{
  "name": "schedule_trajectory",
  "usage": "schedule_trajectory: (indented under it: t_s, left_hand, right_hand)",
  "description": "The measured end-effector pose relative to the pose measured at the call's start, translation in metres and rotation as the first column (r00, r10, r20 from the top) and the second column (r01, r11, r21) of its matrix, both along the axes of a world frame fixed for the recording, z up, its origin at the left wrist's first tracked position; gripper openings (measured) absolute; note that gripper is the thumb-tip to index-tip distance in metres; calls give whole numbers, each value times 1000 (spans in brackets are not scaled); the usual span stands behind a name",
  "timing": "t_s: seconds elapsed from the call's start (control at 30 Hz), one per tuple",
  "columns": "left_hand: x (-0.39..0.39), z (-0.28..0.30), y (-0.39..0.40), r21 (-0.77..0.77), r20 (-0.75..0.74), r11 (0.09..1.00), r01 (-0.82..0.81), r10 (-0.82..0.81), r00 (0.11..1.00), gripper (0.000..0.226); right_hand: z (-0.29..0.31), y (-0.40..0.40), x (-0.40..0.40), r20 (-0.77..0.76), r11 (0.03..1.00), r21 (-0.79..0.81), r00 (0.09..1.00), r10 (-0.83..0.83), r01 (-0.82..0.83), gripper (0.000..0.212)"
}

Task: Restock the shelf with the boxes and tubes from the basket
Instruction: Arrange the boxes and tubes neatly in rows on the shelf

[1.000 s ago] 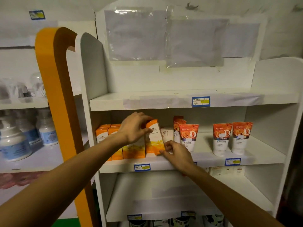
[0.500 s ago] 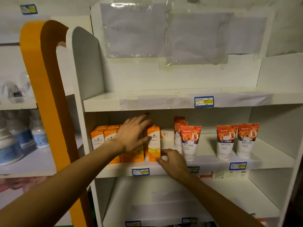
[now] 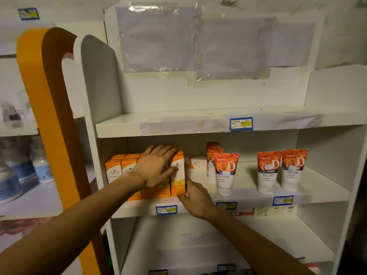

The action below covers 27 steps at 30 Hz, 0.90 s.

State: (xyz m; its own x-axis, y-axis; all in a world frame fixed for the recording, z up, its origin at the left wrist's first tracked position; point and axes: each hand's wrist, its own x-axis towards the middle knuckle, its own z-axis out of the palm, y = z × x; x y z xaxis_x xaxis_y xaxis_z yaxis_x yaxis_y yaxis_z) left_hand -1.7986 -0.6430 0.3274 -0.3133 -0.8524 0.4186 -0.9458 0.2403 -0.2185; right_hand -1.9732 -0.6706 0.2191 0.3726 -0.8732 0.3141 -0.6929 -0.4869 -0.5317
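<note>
While the basket is not seen, the orange boxes (image 3: pixel 127 171) and rose tubes (image 3: pixel 226 173) are already placed on the middle shelf (image 3: pixel 248 193). The rightmost box (image 3: pixel 178 175) is steadied by the flat, open left hand (image 3: pixel 156 167) and touched at its base by the relaxed right hand (image 3: pixel 195 197); nothing is gripped.

My left hand (image 3: pixel 156 165) is raised at the end of a straight bare forearm, palm forward, fingers flat and together, thumb spread to the right. My right hand (image 3: pixel 195 197) sits lower, back up, wrist bent, fingers loosely curled toward the left, its forearm running down to the lower right.
</note>
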Motion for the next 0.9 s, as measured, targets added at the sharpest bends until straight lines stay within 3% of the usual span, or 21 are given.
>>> schedule_trajectory:
  t_s: [0.13,0.3,0.43,0.53,0.7,0.8,0.9]
  left_hand:
    - [-14,7,8,-143,-41,986,85,-91,995,61]
    - [-59,1,13,-200,111,958,206,-187,976,59]
    - [-96,-14,14,-141,-10,970,199,-202,979,67]
    - [-114,-27,11,-79,-92,988,137,-144,985,76]
    - [-133,-52,2,140,-222,990,4,28,975,92]
    - [-137,-61,-5,281,-382,960,-16,127,916,90]
    - [-139,-68,-14,320,-567,947,33,164,807,80]
  right_hand:
    - [7,12,-29,187,991,-47,976,-113,124,42]
    - [9,30,-86,335,944,-148,913,-232,294,11]
    - [6,30,-125,466,891,-133,821,-330,434,10]
    - [5,24,-145,460,895,-72,811,-361,440,28]
    - [1,17,-150,360,934,-41,877,-317,355,53]
    - [4,11,-140,367,948,-31,886,-283,316,63]
    - [5,2,-130,387,953,14,877,-284,303,75]
